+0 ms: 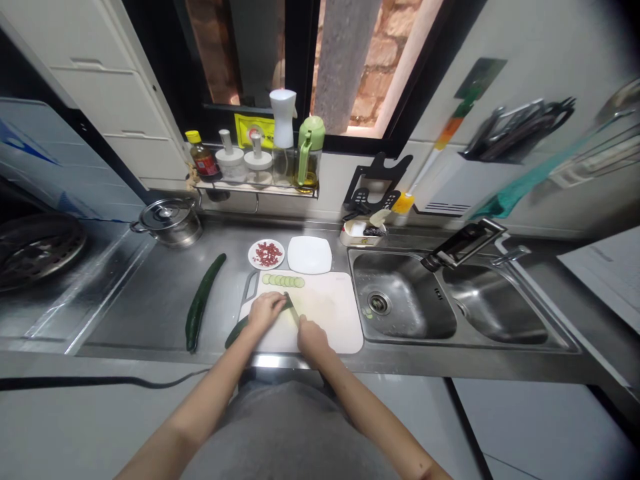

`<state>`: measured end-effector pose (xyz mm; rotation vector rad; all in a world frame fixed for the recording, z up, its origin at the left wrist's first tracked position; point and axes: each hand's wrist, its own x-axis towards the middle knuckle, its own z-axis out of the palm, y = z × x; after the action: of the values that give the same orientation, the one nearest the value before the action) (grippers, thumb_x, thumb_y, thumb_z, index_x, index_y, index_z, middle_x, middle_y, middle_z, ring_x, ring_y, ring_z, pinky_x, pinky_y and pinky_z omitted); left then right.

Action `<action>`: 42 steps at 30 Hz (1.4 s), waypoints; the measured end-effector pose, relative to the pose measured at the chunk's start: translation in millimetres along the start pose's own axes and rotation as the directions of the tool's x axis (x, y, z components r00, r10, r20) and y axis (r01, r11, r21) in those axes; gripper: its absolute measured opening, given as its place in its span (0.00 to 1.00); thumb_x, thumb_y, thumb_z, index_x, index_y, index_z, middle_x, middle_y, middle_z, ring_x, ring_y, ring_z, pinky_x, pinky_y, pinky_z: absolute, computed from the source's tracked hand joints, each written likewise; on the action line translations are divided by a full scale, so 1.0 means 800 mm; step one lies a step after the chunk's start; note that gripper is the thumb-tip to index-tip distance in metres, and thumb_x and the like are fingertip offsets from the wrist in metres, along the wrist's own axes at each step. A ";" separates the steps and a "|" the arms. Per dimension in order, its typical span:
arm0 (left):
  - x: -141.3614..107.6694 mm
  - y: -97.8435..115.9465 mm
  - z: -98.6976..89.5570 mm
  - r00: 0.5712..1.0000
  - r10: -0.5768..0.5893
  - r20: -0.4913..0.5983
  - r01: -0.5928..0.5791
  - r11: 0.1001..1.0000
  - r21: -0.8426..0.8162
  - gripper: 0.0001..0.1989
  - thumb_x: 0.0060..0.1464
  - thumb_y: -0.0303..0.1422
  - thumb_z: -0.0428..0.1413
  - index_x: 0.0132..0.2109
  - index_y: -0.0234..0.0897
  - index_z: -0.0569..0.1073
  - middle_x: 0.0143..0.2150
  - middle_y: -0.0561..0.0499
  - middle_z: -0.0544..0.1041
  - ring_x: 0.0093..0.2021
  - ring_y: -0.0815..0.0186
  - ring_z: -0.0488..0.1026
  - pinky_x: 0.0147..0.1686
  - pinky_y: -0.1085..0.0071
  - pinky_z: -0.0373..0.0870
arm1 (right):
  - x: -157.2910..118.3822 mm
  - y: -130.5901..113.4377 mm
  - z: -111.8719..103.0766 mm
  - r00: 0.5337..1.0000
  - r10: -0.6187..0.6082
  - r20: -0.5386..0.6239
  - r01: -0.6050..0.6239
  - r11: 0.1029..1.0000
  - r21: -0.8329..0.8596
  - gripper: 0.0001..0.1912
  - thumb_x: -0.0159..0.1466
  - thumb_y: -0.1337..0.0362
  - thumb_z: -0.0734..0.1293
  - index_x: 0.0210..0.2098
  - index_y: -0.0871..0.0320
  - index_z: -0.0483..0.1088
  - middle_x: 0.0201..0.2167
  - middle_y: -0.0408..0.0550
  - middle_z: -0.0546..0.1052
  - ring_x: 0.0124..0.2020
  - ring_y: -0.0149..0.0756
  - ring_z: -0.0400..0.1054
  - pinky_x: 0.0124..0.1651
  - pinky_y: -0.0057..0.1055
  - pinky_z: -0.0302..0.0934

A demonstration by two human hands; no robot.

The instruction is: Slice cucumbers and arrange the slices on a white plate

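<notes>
My left hand (266, 311) is closed over a dark green cucumber (237, 331) lying across the white cutting board (340, 320); its far end sticks out past the board's left edge. In my right hand (313, 339) is a knife (292, 309), its blade angled up and left to the cucumber's cut end by my left fingertips. A row of several pale green cucumber slices (283, 281) overlaps along the top of the board. Left of the board a whole cucumber (204, 303) lies on the steel counter.
Behind the board stand a plate of chopped red pieces (267, 254) and a white square plate (309, 255). A lidded steel pot (170, 222) is at back left. To the right lies a double sink (400, 300); a bottle rack (257, 188) hangs behind.
</notes>
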<state>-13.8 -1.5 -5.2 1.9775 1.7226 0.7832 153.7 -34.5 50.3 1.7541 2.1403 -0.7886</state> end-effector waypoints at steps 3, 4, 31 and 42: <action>0.000 0.001 0.000 1.000 -0.005 -0.009 0.005 1.000 -0.002 0.10 0.59 0.36 0.52 0.40 0.42 0.78 0.41 0.50 0.80 0.43 0.63 0.74 0.45 0.69 0.67 | -0.001 0.000 0.000 1.000 -0.007 0.007 0.007 1.000 0.002 0.17 0.63 0.75 0.54 0.50 0.61 0.61 0.42 0.58 0.75 0.47 0.40 0.71 0.44 0.31 0.61; 0.000 0.002 0.000 1.000 -0.007 -0.009 0.007 1.000 -0.002 0.10 0.59 0.36 0.52 0.40 0.41 0.78 0.42 0.50 0.80 0.43 0.63 0.74 0.45 0.69 0.67 | 0.000 0.000 0.000 1.000 -0.010 0.009 0.010 1.000 0.001 0.17 0.63 0.75 0.55 0.50 0.61 0.61 0.42 0.58 0.75 0.47 0.40 0.71 0.44 0.31 0.61; 0.001 0.001 0.000 1.000 -0.021 0.007 0.021 1.000 -0.018 0.10 0.59 0.35 0.53 0.40 0.42 0.78 0.43 0.49 0.79 0.45 0.63 0.74 0.46 0.68 0.67 | 0.004 -0.005 0.003 1.000 -0.007 0.009 0.007 1.000 -0.028 0.18 0.64 0.76 0.55 0.52 0.63 0.61 0.43 0.60 0.75 0.47 0.40 0.71 0.44 0.31 0.61; 0.002 -0.001 0.001 1.000 -0.015 0.003 0.015 1.000 -0.008 0.10 0.59 0.35 0.52 0.40 0.42 0.78 0.42 0.51 0.80 0.44 0.63 0.74 0.46 0.69 0.67 | 0.024 -0.008 0.002 1.000 -0.030 0.003 0.030 0.999 -0.031 0.18 0.64 0.75 0.53 0.52 0.62 0.61 0.42 0.59 0.75 0.48 0.40 0.71 0.44 0.31 0.62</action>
<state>-13.8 0.0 -6.5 1.9571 1.7279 0.7807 142.6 -20.7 40.8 1.7088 2.1699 -0.7611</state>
